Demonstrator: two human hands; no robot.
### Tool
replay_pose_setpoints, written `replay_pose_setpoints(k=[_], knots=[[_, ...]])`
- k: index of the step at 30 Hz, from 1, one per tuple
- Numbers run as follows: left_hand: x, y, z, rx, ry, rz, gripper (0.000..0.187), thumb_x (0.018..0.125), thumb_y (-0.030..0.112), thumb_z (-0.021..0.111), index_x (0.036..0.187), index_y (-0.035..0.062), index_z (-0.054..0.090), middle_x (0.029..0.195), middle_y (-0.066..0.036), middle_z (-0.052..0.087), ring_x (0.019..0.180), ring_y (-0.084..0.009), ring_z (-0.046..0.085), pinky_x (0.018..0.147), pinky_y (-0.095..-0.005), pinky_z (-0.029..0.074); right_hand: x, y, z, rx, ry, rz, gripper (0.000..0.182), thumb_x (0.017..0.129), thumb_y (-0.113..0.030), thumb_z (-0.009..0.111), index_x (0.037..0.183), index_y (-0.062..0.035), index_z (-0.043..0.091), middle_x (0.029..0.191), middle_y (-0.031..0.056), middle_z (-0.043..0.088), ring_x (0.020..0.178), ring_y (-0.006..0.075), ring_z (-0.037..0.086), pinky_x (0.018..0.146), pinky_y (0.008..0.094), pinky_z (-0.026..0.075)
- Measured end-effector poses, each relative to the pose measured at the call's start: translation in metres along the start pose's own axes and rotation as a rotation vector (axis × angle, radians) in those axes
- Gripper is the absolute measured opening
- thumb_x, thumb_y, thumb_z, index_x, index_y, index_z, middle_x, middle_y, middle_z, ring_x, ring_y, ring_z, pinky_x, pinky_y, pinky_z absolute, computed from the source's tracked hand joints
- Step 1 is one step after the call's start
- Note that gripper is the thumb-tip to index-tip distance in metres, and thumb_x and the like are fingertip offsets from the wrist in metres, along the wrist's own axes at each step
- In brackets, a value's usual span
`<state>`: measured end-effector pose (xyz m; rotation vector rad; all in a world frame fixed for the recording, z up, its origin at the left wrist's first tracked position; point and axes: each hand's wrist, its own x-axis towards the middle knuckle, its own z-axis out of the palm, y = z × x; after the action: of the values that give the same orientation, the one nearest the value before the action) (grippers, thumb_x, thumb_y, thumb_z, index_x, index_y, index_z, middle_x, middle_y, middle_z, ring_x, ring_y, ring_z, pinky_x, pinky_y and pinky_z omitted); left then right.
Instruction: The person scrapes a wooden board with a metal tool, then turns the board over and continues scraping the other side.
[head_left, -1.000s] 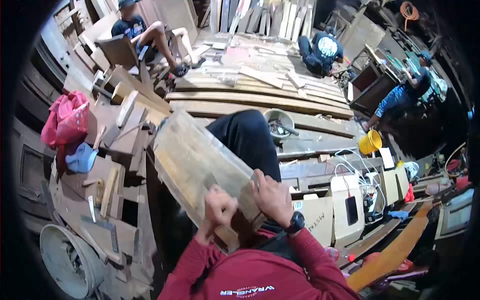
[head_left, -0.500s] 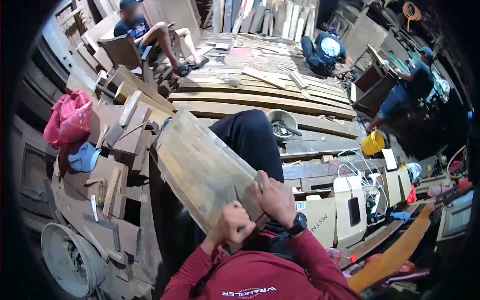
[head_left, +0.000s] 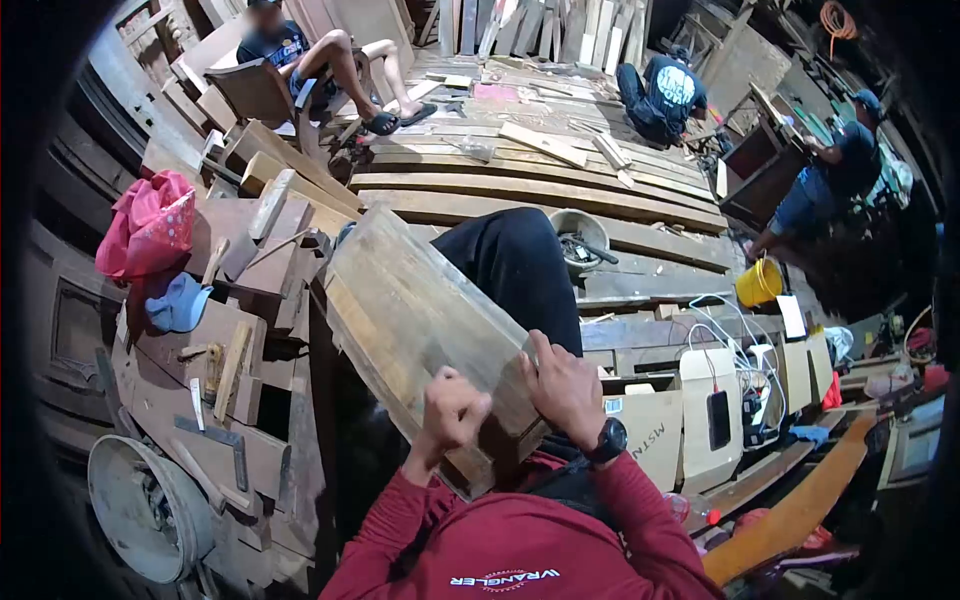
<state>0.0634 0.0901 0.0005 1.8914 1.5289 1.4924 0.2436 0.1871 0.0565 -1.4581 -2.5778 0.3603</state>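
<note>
Plainly, right hand [head_left: 566, 398] against wooden board [head_left: 425, 295]

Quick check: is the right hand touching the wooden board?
Touching. The head view shows the right hand with its fingers laid over the near right edge of the wooden board.

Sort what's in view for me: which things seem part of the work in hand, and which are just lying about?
Likely part of the work:
wooden piece on the lap, under the right hand; anything inside the closed left hand can't be made out

Apparently just lying about:
pink bundle
yellow bucket
phone
L-shaped tool, untouched
</note>
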Motion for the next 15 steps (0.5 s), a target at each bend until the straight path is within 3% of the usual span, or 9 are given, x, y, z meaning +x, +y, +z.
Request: replay_pose_setpoints(k=[3,6,7,12,14,15], knots=[[-0.003,0.045,0.007,-0.256,-0.162,0.088,0.029,0.081,0.007,0.070,0.056,0.0088,0.054,0.054,-0.008,0.050,0.052,-0.0286,0.052,0.066,-0.0403,0.040,-0.002,-0.002,0.001,0.005,-0.006,0.000,0.038,0.104,-0.037,0.051,0.126,-0.0076,0.056,0.084,0.0203,0.069,0.068,0.0413,0.070,0.062,0.0515,0.056],[-0.004,-0.001,0.007,-0.064,-0.058,0.094,0.031,0.081,0.006,0.069,0.055,0.0086,0.052,0.054,-0.009,0.048,0.052,-0.0286,0.051,0.066,-0.0404,0.041,0.002,0.000,0.000,0.015,0.032,-0.007,0.036,0.104,-0.037,0.052,0.125,-0.0079,0.057,0.083,0.0199,0.069,0.067,0.0408,0.070,0.060,0.0514,0.056],[-0.006,-0.024,0.006,0.134,0.051,0.030,0.030,0.080,0.005,0.069,0.055,0.0083,0.051,0.055,-0.009,0.048,0.053,-0.0284,0.051,0.066,-0.0402,0.041,0.000,0.000,0.000,0.020,0.045,-0.012,0.036,0.104,-0.037,0.052,0.125,-0.0081,0.057,0.083,0.0198,0.069,0.066,0.0406,0.070,0.060,0.0515,0.056],[-0.001,0.037,0.003,-0.282,-0.107,0.103,0.029,0.078,0.007,0.067,0.057,0.0059,0.047,0.057,-0.007,0.041,0.053,-0.0280,0.045,0.068,-0.0376,0.040,0.002,-0.002,0.003,-0.032,0.005,0.005,0.037,0.103,-0.037,0.054,0.126,-0.0088,0.057,0.082,0.0191,0.069,0.067,0.0406,0.070,0.059,0.0527,0.056],[-0.003,0.041,0.009,-0.280,-0.186,0.115,0.031,0.080,0.007,0.068,0.057,0.0056,0.048,0.057,-0.008,0.043,0.054,-0.0285,0.047,0.070,-0.0384,0.040,0.000,-0.003,0.006,-0.018,0.061,-0.017,0.035,0.103,-0.037,0.054,0.124,-0.0089,0.056,0.082,0.0185,0.069,0.067,0.0406,0.070,0.059,0.0527,0.056],[-0.007,0.016,0.011,-0.167,-0.115,0.108,0.032,0.082,0.008,0.068,0.056,0.0060,0.048,0.057,-0.009,0.044,0.053,-0.0289,0.047,0.070,-0.0393,0.040,0.002,-0.003,0.006,-0.006,0.066,-0.030,0.035,0.103,-0.037,0.054,0.124,-0.0090,0.056,0.081,0.0184,0.069,0.067,0.0408,0.070,0.059,0.0526,0.056]])
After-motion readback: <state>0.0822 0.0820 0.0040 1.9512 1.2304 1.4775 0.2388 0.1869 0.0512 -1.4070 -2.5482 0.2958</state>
